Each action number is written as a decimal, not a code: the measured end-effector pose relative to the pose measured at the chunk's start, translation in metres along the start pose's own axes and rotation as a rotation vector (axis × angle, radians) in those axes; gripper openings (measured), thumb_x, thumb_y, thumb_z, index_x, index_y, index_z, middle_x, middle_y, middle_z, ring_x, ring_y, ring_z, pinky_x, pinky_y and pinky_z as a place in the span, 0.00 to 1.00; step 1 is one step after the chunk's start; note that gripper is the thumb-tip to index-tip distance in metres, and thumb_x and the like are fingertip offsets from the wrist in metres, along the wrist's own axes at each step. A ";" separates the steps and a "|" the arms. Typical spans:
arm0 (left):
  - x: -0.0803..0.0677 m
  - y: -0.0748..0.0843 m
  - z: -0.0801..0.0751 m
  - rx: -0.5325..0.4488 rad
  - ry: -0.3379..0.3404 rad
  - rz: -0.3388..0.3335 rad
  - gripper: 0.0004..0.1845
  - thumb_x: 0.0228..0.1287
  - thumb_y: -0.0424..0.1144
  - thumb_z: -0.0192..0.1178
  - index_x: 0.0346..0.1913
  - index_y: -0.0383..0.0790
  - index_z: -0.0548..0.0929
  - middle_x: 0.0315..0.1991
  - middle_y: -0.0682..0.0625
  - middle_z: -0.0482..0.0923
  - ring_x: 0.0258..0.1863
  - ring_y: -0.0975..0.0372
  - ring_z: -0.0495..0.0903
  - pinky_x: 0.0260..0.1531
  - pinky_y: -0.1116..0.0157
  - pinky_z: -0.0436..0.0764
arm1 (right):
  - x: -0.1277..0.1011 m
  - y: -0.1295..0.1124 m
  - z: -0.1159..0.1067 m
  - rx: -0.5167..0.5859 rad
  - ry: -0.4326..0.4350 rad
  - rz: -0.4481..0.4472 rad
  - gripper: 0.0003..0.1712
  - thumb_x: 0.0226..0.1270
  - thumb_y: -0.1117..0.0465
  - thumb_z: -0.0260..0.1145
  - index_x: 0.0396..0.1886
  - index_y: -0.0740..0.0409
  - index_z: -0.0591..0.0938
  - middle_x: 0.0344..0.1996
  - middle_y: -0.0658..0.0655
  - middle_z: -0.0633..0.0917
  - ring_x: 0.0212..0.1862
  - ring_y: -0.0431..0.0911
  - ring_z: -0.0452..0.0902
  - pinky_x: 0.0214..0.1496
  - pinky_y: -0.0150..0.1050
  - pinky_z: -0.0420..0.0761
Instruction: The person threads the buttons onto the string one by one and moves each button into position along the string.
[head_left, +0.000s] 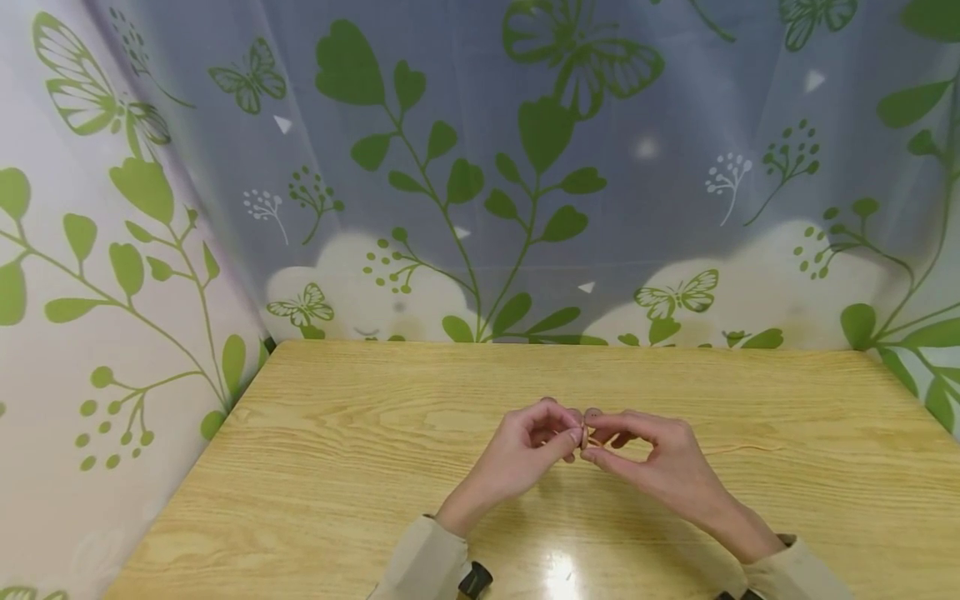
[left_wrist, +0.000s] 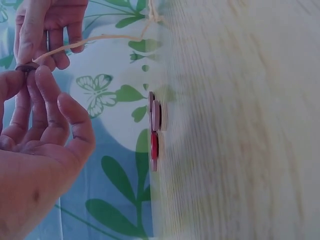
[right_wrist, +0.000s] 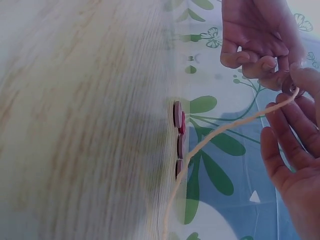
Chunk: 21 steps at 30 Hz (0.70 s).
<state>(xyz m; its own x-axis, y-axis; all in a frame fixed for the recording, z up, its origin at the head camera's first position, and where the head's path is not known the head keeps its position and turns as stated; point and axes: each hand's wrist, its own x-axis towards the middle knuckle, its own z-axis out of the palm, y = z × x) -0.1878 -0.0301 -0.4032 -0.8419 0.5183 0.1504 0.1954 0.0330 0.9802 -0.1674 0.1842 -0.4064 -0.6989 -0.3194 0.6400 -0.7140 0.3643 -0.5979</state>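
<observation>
In the head view a small brown button (head_left: pixel 585 437) is held up on edge between both hands. My left hand (head_left: pixel 517 454) pinches it from the left with thumb and fingertips. From the right, my right hand (head_left: pixel 667 462) grips its rim between thumb and forefinger. Holes show in the button's face (right_wrist: pixel 289 86) in the right wrist view. A pale orange cord (right_wrist: pixel 225 126) runs from those holes down toward the table. The left wrist view also has the cord (left_wrist: pixel 95 38) leading away from the button, past the right hand's fingers. The fingertips partly hide the button.
Several flat buttons, brown ones (left_wrist: pixel 156 116) and a red one (left_wrist: pixel 154 144), lie on the wooden table (head_left: pixel 337 467) in the wrist views. The cord's far part (head_left: pixel 750 448) trails over the table to the right. A printed curtain (head_left: pixel 450 250) stands behind the table.
</observation>
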 end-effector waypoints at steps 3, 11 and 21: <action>0.000 0.000 -0.001 -0.003 -0.004 -0.006 0.08 0.74 0.33 0.59 0.49 0.31 0.81 0.52 0.37 0.81 0.36 0.68 0.82 0.49 0.45 0.85 | 0.000 0.000 0.001 -0.012 -0.010 0.017 0.21 0.52 0.74 0.78 0.46 0.55 0.89 0.42 0.56 0.92 0.39 0.35 0.87 0.38 0.32 0.86; -0.004 0.003 -0.005 0.029 0.006 -0.017 0.06 0.76 0.35 0.59 0.47 0.36 0.82 0.52 0.38 0.82 0.35 0.69 0.82 0.46 0.55 0.86 | 0.000 0.000 0.001 -0.022 -0.023 0.045 0.21 0.52 0.75 0.77 0.45 0.55 0.87 0.42 0.55 0.91 0.44 0.33 0.86 0.38 0.36 0.87; -0.009 0.004 -0.013 0.022 0.028 -0.032 0.09 0.76 0.38 0.59 0.49 0.35 0.81 0.49 0.31 0.83 0.44 0.48 0.87 0.50 0.46 0.85 | 0.001 -0.002 0.002 0.010 -0.049 0.034 0.23 0.55 0.74 0.76 0.51 0.54 0.86 0.43 0.56 0.91 0.40 0.42 0.87 0.38 0.36 0.87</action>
<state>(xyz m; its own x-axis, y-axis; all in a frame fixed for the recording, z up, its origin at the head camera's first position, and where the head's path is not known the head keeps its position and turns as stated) -0.1861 -0.0456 -0.3990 -0.8618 0.4922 0.1227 0.1789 0.0686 0.9815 -0.1665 0.1817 -0.4051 -0.7235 -0.3494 0.5954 -0.6904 0.3672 -0.6234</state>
